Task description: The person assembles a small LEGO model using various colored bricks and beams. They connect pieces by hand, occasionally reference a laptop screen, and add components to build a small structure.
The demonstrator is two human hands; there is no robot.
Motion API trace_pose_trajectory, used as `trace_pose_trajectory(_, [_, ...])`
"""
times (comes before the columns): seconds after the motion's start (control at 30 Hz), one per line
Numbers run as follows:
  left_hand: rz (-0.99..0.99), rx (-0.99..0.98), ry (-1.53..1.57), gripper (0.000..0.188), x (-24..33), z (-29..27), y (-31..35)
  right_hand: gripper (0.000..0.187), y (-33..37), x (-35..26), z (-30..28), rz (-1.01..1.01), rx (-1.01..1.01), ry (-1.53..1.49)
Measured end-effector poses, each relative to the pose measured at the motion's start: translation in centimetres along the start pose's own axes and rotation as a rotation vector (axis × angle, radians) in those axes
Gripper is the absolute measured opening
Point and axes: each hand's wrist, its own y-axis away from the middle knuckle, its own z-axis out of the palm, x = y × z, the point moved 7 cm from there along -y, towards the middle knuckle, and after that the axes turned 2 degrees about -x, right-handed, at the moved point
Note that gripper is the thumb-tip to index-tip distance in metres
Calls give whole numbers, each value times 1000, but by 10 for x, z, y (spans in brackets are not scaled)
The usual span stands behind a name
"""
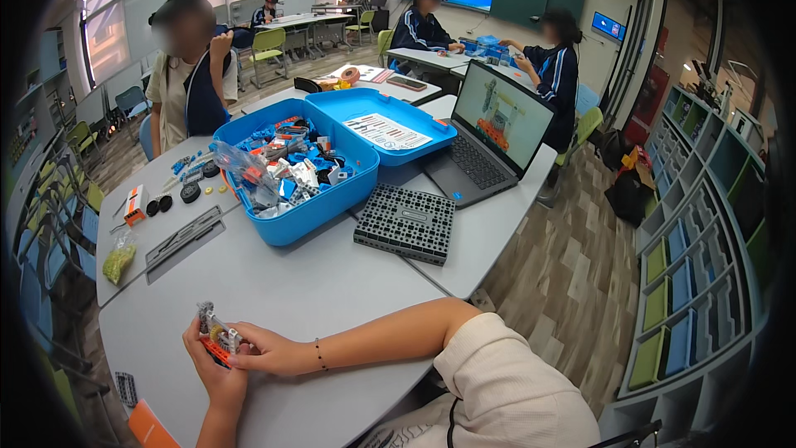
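Near the table's front left, my two hands hold a small assembly of building-kit parts (217,333), with grey and white beams, a yellow gear and an orange piece at its base. My left hand (207,373) wraps it from the left and below. From the right, my right hand (269,353) closes its fingers on the assembly's side; a dark bead bracelet is on that wrist. My fingers hide part of the lower pieces. A laptop (477,170) displays a picture of a built model with an orange base.
A blue bin (319,224) of mixed parts stands mid-table, its lid (390,158) open toward the laptop. A black studded block (406,222), grey flat frames (184,241), wheels (190,192) and a bag of green pieces (119,261) lie around. A person (191,75) is across the table.
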Motion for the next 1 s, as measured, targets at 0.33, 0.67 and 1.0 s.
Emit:
trace_pose_trajectory(0.33, [-23,-8,92,76,5,4,5,44,-10,-11,-15,-78,-32,6])
trace_pose_trajectory(0.67, [-194,147,370,48,-25,-13,0,37,-23,-1,-25,12,-103,-299])
trace_pose_trajectory(1.0, [-260,111,538,14,-43,-12,-4,38,-20,19,-13,286,-253,-488])
